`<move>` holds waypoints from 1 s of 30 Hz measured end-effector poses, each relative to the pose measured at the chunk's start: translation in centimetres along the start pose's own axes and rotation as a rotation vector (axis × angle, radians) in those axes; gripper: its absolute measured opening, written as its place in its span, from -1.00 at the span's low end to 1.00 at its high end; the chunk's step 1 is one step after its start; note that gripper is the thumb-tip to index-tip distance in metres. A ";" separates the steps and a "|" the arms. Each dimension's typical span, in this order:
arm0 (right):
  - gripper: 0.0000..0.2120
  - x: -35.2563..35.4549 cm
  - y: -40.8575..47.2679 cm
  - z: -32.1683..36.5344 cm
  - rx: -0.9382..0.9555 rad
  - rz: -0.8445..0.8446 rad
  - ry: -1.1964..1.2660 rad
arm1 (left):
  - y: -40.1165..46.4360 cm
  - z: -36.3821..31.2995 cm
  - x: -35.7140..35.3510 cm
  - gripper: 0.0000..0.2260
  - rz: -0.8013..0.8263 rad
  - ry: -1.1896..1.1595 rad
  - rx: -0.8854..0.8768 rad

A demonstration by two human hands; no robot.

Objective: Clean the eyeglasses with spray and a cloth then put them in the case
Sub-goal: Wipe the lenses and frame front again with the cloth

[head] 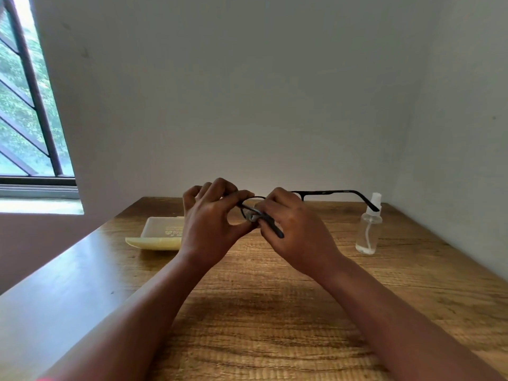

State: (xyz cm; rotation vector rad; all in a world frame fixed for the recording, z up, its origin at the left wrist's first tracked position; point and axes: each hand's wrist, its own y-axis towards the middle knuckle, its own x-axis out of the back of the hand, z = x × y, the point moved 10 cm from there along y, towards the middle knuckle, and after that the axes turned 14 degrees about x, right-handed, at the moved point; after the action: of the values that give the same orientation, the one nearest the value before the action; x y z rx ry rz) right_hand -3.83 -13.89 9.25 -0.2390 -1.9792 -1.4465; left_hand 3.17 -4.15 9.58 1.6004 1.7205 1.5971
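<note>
- The eyeglasses (324, 192) are held up above the wooden table (275, 312), between the two hands, with one temple stretched out to the right toward the spray bottle (369, 225) and the other pointing down toward the camera.
- The frame is pinched at its rim by the left hand (211, 224), thumb and forefinger closed on it while the other fingers are curled loosely behind.
- A small grey cloth (251, 216) is gripped by the right hand (295, 229) and pressed against a lens (which lens face is being rubbed cannot be told, since the fingers hide it).
- The step in hand is judged to be the wiping of the lens; it is best done with the rim steadied rather than the temple, with light circular strokes, and with the cloth kept between fingertip and glass so that no skin is dragged over it.
- The hinge is likely to be strained if the free temple is allowed to swing, so gentle pressure is advised.
- The open case (159, 235) lies on the table to the left, just behind the left hand; the bottle stands upright to the right, near the table's right edge and the wall.
- Open room is offered by the bare wood in front of the hands; the extended temple tip is seen close to the bottle's nozzle, so a sweep to the right is best avoided.
</note>
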 end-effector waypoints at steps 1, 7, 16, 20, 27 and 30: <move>-0.86 0.2 -0.1 -0.3 0.000 0.003 -0.040 | 0.0 0.1 0.1 -0.53 -0.003 -0.005 0.005; -0.91 3.5 -0.4 -1.0 -0.050 -0.217 -0.107 | 0.1 0.3 0.1 -0.47 -0.014 -0.016 0.032; -0.86 5.6 -0.9 -0.3 -0.053 -0.447 0.062 | 0.1 0.1 0.1 -0.49 -0.012 -0.040 0.036; -0.84 3.0 -0.4 -0.2 -0.046 -0.267 0.015 | 0.0 -0.2 0.1 -0.52 -0.014 -0.065 0.022; -0.78 1.2 -0.3 0.3 -0.014 -0.148 -0.013 | -0.1 -0.6 0.3 -0.56 -0.035 -0.062 0.002; -0.75 0.2 0.0 0.8 0.056 -0.055 0.011 | 0.0 -0.2 0.5 -0.56 -0.044 -0.050 0.009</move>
State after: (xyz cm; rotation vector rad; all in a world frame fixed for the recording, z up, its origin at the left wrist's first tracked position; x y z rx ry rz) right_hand -4.33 -13.24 9.25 -0.1525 -2.0287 -1.4209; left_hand 2.81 -3.82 9.85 1.5815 1.7274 1.5182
